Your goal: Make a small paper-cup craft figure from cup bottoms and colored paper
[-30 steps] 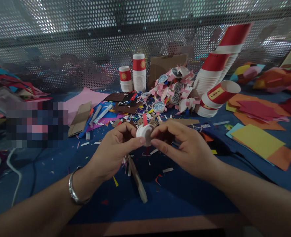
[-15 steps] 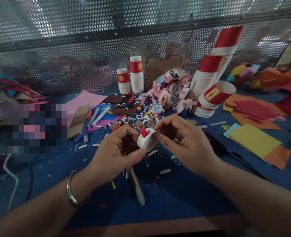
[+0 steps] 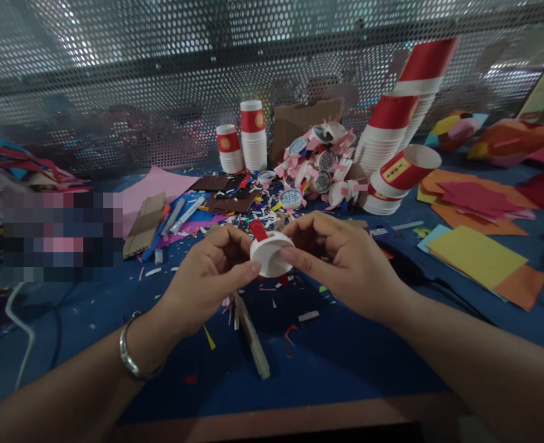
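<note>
Between my two hands is a small round white paper cup base (image 3: 272, 257), its flat face turned toward me, with a red strip (image 3: 258, 230) standing up from its upper left edge. My left hand (image 3: 216, 271) pinches the left rim with thumb and fingers. On the other side, my right hand (image 3: 334, 261) grips the right rim, its thumb lying on the white face. Below them a pale capped marker-like stick (image 3: 253, 338) lies on the blue table, among paper scraps. The fingertips behind the disc are hidden.
Behind my hands is a heap of cut cup bottoms (image 3: 320, 163) with pink tabs. Red-and-white paper cup stacks (image 3: 385, 123) stand at right, smaller ones (image 3: 252, 135) further left. Coloured paper sheets (image 3: 477, 258) lie right; cardboard (image 3: 145, 224) and pens (image 3: 175, 216) lie left. A perforated metal screen (image 3: 184, 80) closes the back.
The white cup base has tilted so that its flat round face now shows toward me. My right thumb has moved onto that face, and the red strip stands more upright.
</note>
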`<state>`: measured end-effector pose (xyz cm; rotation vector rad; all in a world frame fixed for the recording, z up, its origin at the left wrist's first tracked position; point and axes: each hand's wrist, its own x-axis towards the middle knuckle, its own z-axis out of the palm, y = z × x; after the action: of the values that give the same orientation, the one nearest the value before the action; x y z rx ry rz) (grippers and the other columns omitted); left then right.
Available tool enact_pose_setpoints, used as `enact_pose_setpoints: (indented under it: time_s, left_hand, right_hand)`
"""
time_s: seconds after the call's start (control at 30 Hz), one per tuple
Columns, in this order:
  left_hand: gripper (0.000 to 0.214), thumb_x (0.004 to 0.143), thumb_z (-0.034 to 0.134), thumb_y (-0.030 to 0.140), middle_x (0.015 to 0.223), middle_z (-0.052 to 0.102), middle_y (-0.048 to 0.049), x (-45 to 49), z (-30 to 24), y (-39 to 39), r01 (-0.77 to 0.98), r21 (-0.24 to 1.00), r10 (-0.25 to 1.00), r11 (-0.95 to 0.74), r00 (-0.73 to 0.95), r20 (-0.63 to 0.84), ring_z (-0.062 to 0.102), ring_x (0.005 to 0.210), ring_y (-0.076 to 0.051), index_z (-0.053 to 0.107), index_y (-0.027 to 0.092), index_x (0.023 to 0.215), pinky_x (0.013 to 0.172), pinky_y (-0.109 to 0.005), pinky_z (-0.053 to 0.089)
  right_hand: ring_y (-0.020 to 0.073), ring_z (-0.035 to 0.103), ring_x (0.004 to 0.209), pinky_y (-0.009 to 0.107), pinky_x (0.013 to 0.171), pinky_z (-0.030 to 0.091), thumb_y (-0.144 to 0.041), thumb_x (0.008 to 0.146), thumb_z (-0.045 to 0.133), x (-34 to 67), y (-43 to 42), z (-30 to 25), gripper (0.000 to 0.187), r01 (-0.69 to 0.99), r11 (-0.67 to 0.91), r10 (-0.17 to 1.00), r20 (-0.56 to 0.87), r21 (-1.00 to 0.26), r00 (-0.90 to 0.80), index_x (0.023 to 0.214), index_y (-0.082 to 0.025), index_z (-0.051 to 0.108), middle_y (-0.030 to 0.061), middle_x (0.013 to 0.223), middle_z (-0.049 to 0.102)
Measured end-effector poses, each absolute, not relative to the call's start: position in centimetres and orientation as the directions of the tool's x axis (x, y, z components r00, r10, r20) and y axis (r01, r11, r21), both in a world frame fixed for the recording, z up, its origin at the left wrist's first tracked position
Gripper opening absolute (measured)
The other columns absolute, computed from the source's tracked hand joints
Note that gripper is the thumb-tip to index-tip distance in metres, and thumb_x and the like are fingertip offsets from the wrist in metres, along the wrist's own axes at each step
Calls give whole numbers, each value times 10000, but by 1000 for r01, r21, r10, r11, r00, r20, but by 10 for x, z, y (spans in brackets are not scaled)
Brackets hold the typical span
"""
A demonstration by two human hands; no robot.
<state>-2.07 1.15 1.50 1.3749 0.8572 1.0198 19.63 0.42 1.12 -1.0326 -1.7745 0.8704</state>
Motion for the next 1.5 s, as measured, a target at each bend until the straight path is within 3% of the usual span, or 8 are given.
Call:
enact_pose_setpoints:
  time_s: [0.13, 0.37, 0.6, 0.77, 1.07, 1.2, 1.4, 1.5]
  left_hand:
    - [199, 760, 829, 183, 886, 701, 12, -17, 19, 15, -248, 951, 960, 182, 256, -117, 683, 794, -130, 658, 195, 860, 740, -250, 630]
    - [100, 875, 739, 215, 949, 782, -45, -14, 24, 15, -311, 903, 944, 297, 239, -228, 719, 804, -135, 774, 170, 957, 691, -205, 648]
    - [128, 901, 711, 224, 996, 794, -60, -15, 20, 18, -325, 894, 941, 308, 242, -236, 732, 794, -142, 775, 164, 993, 679, -201, 644]
    - [148, 889, 730, 249, 967, 789, -73, -13, 17, 18, -319, 907, 953, 275, 212, -215, 731, 772, -142, 761, 143, 988, 702, -200, 633]
    - [116, 869, 750, 298, 842, 771, -38, -15, 16, 16, -287, 932, 960, 222, 229, -159, 724, 744, -139, 758, 183, 880, 692, -198, 623]
    - [101, 883, 729, 274, 868, 770, -46, -15, 16, 15, -232, 944, 952, 233, 254, -172, 731, 748, -151, 747, 181, 918, 661, -208, 623]
    - [152, 908, 678, 269, 924, 766, -97, -15, 20, 17, -254, 950, 978, 182, 146, -149, 741, 827, -208, 741, 147, 975, 784, -334, 655]
    - [137, 912, 667, 256, 961, 764, -99, -13, 19, 17, -245, 948, 975, 201, 142, -170, 733, 826, -192, 747, 151, 947, 746, -290, 650]
  right_hand:
    - [107, 564, 668, 235, 567, 443, -415, 925, 684, 197, 7, 14, 268, 239, 356, 919, 292, -903, -265, 1053, -182, 648, -10, 831, 656]
    - [75, 531, 589, 225, 550, 433, -438, 947, 648, 198, 9, 12, 277, 200, 312, 931, 257, -929, -260, 1028, -174, 645, -26, 804, 631]
    - [76, 500, 552, 233, 508, 378, -410, 975, 599, 197, 11, 10, 237, 246, 305, 931, 234, -920, -281, 988, -177, 641, -30, 756, 592]
    - [97, 485, 527, 241, 474, 330, -474, 964, 586, 197, 8, 13, 310, 306, 269, 931, 165, -913, -326, 856, -185, 623, -44, 637, 512]
    - [81, 503, 518, 195, 469, 386, -445, 917, 652, 191, 3, 13, 308, 199, 108, 912, 18, -974, -409, 760, -190, 579, -50, 609, 566]
    - [73, 502, 522, 184, 472, 379, -415, 929, 639, 190, 2, 13, 290, 190, 113, 914, 27, -975, -404, 760, -185, 583, -56, 605, 559]
    - [78, 515, 518, 193, 472, 388, -412, 938, 623, 192, 4, 14, 283, 205, 139, 921, 51, -969, -386, 785, -174, 613, -31, 622, 599]
    - [79, 514, 522, 196, 473, 387, -410, 916, 652, 192, 4, 14, 281, 208, 160, 923, 71, -965, -378, 767, -176, 613, -30, 623, 603]
